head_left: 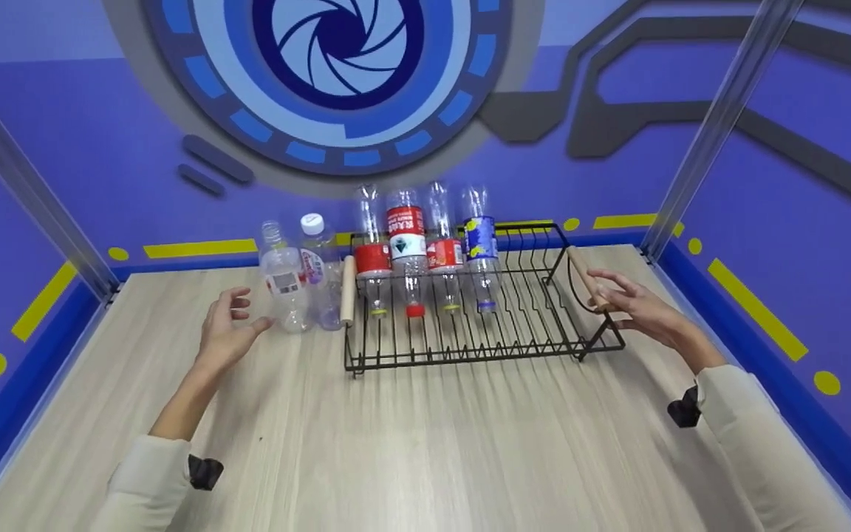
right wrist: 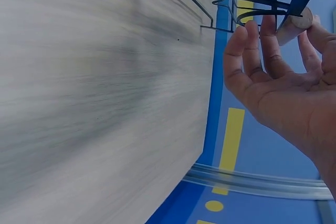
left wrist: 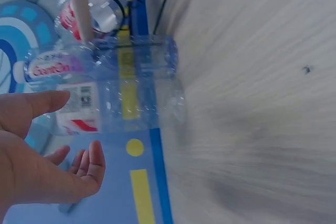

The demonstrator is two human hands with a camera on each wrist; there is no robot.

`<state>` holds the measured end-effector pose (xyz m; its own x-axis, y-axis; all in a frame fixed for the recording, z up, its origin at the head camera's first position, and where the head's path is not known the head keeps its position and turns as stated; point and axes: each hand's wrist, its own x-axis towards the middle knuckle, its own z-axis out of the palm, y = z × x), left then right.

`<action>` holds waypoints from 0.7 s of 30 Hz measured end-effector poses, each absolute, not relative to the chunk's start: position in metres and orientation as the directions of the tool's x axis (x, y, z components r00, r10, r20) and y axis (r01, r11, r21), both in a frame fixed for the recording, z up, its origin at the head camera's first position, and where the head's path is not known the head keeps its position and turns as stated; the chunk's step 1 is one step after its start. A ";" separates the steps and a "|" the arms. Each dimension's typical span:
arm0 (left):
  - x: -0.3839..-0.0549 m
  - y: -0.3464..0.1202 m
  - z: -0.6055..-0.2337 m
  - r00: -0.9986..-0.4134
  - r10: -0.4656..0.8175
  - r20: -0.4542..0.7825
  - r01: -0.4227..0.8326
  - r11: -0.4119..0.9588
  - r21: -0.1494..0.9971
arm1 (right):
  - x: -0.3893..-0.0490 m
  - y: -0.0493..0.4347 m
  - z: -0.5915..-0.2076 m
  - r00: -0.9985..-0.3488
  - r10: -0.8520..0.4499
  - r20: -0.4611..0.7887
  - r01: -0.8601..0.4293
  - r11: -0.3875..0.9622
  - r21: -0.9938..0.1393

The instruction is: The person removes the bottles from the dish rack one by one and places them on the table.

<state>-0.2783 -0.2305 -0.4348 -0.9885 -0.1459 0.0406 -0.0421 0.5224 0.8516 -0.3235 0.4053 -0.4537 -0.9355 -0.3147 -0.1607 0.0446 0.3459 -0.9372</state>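
From your head view, the black wire rack (head_left: 470,361) sits on the table (head_left: 425,443) between your hands, its long axis running left to right. Four bottles (head_left: 405,247) lie in its left half, capped ends toward you. Just outside its left handle (head_left: 349,288), two more stand upright: the uncapped bottle (head_left: 289,295) nearest your left hand (head_left: 227,336), and the white-capped bottle (head_left: 326,288) between that one and the rack. Your left hand holds nothing, thumb and fingers spread wide, a little apart from the uncapped bottle. Your right hand (head_left: 636,307) is at the right handle (head_left: 589,279), well away from both standing bottles.

From your left wrist, the picture is turned, so the upright bottles run sideways. Your thumb overlaps the barcode label (left wrist: 77,116) in this view; the palm faces the bottle, with the fingers loosely bent.

From your right wrist, the right handle's end shows between your thumb and half-bent fingers. You're near or touching it; whether you grip it, I can't tell.
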 end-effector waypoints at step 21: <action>-0.257 -0.175 -0.443 -0.921 0.344 0.182 0.335 0.465 0.819 | -0.317 0.401 -0.454 -0.952 -0.278 -0.131 0.006 0.410 -0.912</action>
